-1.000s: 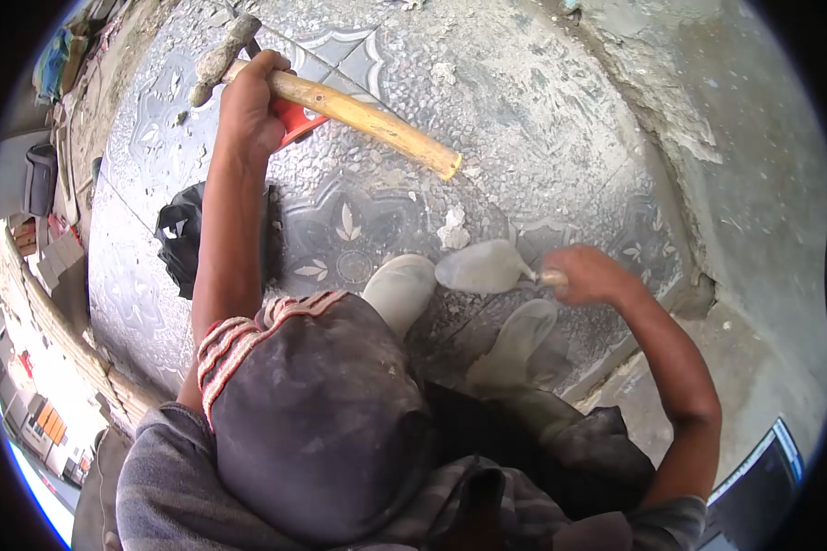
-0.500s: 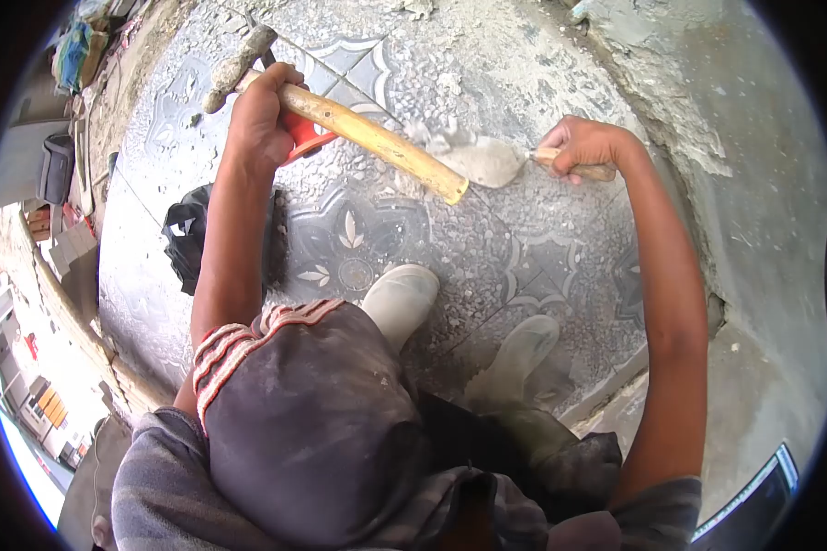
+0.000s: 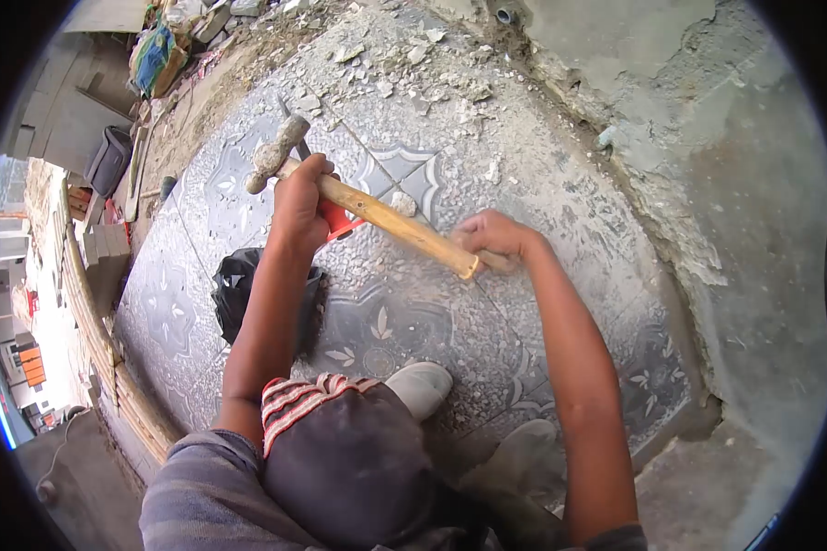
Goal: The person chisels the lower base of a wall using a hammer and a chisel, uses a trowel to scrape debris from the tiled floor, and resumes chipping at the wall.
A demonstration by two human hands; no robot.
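My left hand [image 3: 301, 202] is closed around a hammer [image 3: 395, 223] near its metal head; the wooden handle slants down to the right. In the same fist is a red-handled tool [image 3: 338, 222], with dark metal showing beyond the hammer head. My right hand [image 3: 492, 237], slightly blurred, grips a wooden-handled trowel [image 3: 402, 203] close to the hammer handle's free end. Most of the trowel is hidden behind that handle. Beneath both hands lies a patterned tile floor [image 3: 386, 317] strewn with grey rubble and dust.
A black plastic bag [image 3: 236, 285] sits by my left forearm. Broken chunks [image 3: 418, 50] lie at the far end, and a rough concrete wall [image 3: 735, 202] runs along the right. A dark backpack [image 3: 110, 161] and bundled poles [image 3: 101, 340] are on the left.
My right hand has swung left with the trowel, toward the hammer handle. The view has shifted, so the hammer and left hand appear lower and farther right. The left grip is unchanged.
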